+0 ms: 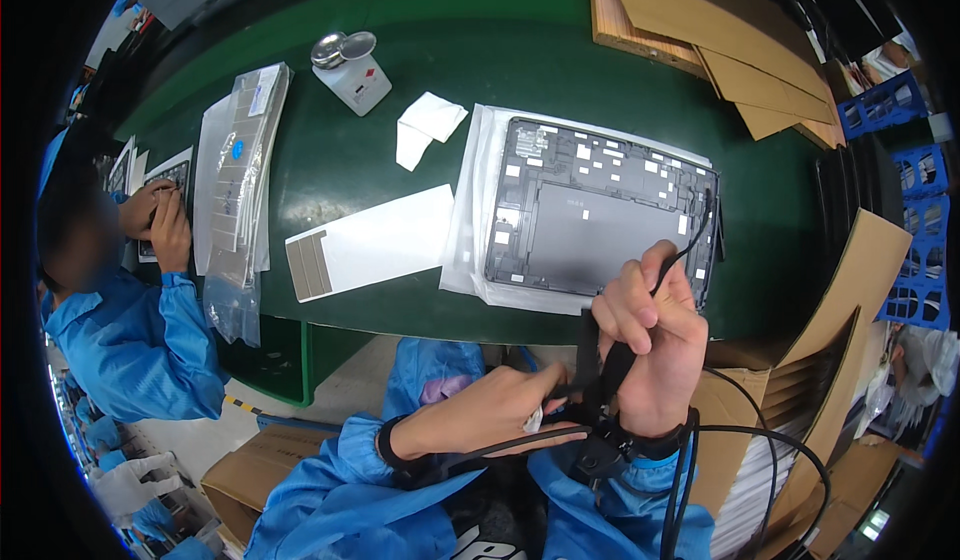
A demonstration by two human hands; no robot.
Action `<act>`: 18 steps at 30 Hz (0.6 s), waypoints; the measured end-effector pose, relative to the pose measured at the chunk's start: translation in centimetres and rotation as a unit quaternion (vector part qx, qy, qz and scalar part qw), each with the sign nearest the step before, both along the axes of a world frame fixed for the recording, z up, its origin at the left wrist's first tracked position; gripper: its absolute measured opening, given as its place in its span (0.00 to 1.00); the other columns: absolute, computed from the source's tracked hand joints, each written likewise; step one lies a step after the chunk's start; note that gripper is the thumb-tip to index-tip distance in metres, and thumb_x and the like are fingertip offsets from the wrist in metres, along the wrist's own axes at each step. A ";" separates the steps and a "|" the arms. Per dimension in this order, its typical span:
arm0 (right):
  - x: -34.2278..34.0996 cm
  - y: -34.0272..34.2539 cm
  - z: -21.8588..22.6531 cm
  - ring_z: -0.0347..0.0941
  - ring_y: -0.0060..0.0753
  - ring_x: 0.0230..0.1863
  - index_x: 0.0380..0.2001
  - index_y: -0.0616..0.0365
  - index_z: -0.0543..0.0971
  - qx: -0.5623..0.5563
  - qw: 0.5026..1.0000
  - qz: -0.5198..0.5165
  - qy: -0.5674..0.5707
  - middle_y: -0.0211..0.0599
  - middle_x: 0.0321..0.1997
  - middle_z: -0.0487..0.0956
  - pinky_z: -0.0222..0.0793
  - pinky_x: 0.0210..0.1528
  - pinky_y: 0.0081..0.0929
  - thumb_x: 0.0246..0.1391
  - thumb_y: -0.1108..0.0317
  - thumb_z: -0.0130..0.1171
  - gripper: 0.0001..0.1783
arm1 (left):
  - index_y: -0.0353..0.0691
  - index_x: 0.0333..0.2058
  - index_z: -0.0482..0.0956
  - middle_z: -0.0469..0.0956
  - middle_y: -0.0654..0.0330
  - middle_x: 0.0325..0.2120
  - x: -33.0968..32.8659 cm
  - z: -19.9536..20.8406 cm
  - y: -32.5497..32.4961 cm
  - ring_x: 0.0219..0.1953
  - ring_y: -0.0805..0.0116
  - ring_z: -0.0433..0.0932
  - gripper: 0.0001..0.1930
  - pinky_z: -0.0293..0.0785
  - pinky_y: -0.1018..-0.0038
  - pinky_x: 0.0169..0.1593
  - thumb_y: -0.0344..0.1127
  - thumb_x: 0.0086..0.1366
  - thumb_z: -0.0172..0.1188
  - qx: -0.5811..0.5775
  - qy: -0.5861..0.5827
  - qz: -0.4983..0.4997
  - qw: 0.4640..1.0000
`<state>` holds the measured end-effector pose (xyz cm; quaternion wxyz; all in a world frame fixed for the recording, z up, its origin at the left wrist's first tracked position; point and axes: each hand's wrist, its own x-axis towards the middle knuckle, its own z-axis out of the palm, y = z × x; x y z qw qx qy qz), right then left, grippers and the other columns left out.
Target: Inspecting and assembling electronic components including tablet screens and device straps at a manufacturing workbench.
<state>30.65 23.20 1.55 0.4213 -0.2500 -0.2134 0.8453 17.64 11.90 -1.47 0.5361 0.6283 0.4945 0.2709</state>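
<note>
My right hand is raised at the front edge of the green table, its fingers curled around a thin, black, curved tool that looks like tweezers. Beside it, my left hand pinches a black strap near the right wrist. A small white scrap shows at the left fingers. Past the right hand, a dark grey tablet housing dotted with white stickers lies flat on white wrapping sheets. A small camera-like device and black cables sit at my right wrist.
A white sheet with brown strips, a folded white cloth and a metal-topped dispenser bottle lie left of the housing. Bagged strip sheets separate me from a co-worker. Cardboard is stacked far right; boxes stand nearer.
</note>
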 end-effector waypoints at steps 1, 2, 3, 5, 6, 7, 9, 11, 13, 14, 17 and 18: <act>0.0 0.0 0.0 0.52 0.14 0.14 0.32 0.54 0.66 -0.007 1.000 0.006 0.005 0.24 0.18 0.64 0.49 0.24 0.19 0.67 0.64 0.44 0.09 | 0.32 0.32 0.67 0.72 0.49 0.19 -0.1 -0.1 -0.1 0.22 0.47 0.76 0.23 0.69 0.63 0.25 0.47 0.60 0.66 0.003 0.000 0.001 1.000; 0.0 0.0 0.1 0.52 0.14 0.14 0.32 0.54 0.66 -0.004 1.000 0.007 0.005 0.24 0.18 0.64 0.49 0.24 0.19 0.67 0.64 0.44 0.09 | 0.31 0.32 0.67 0.73 0.48 0.19 -0.1 -0.1 -0.3 0.22 0.46 0.76 0.23 0.69 0.63 0.24 0.47 0.60 0.65 0.024 -0.019 -0.003 1.000; 0.2 0.2 0.1 0.52 0.15 0.14 0.31 0.54 0.66 -0.004 1.000 0.011 0.005 0.24 0.18 0.63 0.49 0.23 0.20 0.66 0.64 0.44 0.09 | 0.30 0.32 0.66 0.73 0.47 0.19 -0.2 -0.3 -0.4 0.21 0.45 0.76 0.23 0.69 0.63 0.23 0.47 0.61 0.64 0.044 -0.039 -0.008 0.998; 0.1 0.1 -0.1 0.52 0.15 0.13 0.31 0.55 0.66 -0.005 1.000 0.015 0.003 0.25 0.18 0.63 0.49 0.23 0.20 0.66 0.64 0.45 0.09 | 0.30 0.35 0.67 0.74 0.49 0.20 -0.5 -0.9 -0.9 0.22 0.50 0.76 0.22 0.69 0.64 0.25 0.47 0.62 0.64 0.011 -0.044 0.001 0.999; -0.2 -0.2 -0.3 0.52 0.16 0.13 0.31 0.56 0.66 0.033 0.999 0.032 -0.017 0.26 0.18 0.63 0.49 0.22 0.20 0.66 0.63 0.45 0.10 | 0.30 0.37 0.69 0.75 0.51 0.20 -0.5 -1.4 -1.2 0.23 0.55 0.77 0.22 0.70 0.65 0.26 0.46 0.62 0.63 -0.022 -0.046 0.009 0.999; -0.4 -0.5 -0.5 0.52 0.16 0.14 0.31 0.57 0.66 0.070 0.996 0.049 -0.038 0.27 0.17 0.63 0.49 0.21 0.20 0.67 0.63 0.45 0.11 | 0.30 0.37 0.69 0.75 0.51 0.20 -0.3 -2.3 -1.7 0.23 0.55 0.77 0.22 0.70 0.65 0.26 0.46 0.62 0.63 -0.023 -0.046 0.011 0.999; -0.3 -1.3 -0.8 0.53 0.18 0.14 0.31 0.58 0.65 0.066 0.994 0.090 -0.009 0.28 0.17 0.62 0.49 0.20 0.19 0.67 0.62 0.44 0.12 | 0.32 0.44 0.70 0.77 0.55 0.23 0.0 -3.7 -2.6 0.25 0.67 0.75 0.22 0.69 0.70 0.30 0.49 0.66 0.58 -0.051 -0.200 0.109 0.972; -0.6 -2.7 -1.2 0.51 0.16 0.12 0.28 0.54 0.63 0.030 0.994 0.089 -0.055 0.23 0.16 0.61 0.47 0.21 0.19 0.64 0.60 0.50 0.14 | 0.34 0.34 0.77 0.77 0.59 0.23 -1.1 -3.0 -3.3 0.23 0.72 0.68 0.27 0.64 0.75 0.28 0.53 0.73 0.40 -0.024 -0.208 0.270 0.940; -0.4 -3.7 -2.9 0.53 0.17 0.15 0.28 0.55 0.64 0.001 0.986 0.145 -0.078 0.25 0.16 0.61 0.48 0.22 0.19 0.65 0.56 0.48 0.16 | 0.42 0.17 0.64 0.63 0.65 0.13 -2.6 -1.7 -2.3 0.15 0.77 0.60 0.28 0.57 0.78 0.21 0.48 0.76 0.35 -0.015 -0.282 0.477 0.832; -0.5 -4.4 -3.5 0.52 0.18 0.15 0.28 0.55 0.64 -0.006 0.977 0.188 -0.097 0.25 0.16 0.60 0.48 0.22 0.18 0.66 0.56 0.47 0.16 | 0.43 0.18 0.60 0.57 0.67 0.11 -3.3 -1.6 -1.5 0.13 0.80 0.53 0.25 0.51 0.79 0.19 0.47 0.76 0.36 0.011 -0.300 0.523 0.798; -0.5 -5.8 -4.3 0.53 0.17 0.19 0.32 0.58 0.68 -0.041 0.956 0.275 -0.091 0.25 0.20 0.62 0.51 0.24 0.16 0.67 0.58 0.46 0.15 | 0.42 0.22 0.59 0.53 0.68 0.11 -4.3 -0.8 -1.6 0.13 0.81 0.50 0.22 0.49 0.79 0.18 0.46 0.76 0.38 0.060 -0.347 0.513 0.783; -0.6 -6.2 -4.2 0.56 0.16 0.21 0.35 0.59 0.69 0.018 0.940 0.293 -0.173 0.25 0.22 0.64 0.53 0.25 0.15 0.66 0.59 0.49 0.13 | 0.42 0.22 0.59 0.53 0.68 0.11 -4.6 -0.6 -1.7 0.13 0.81 0.50 0.22 0.49 0.79 0.18 0.46 0.76 0.38 0.062 -0.343 0.515 0.783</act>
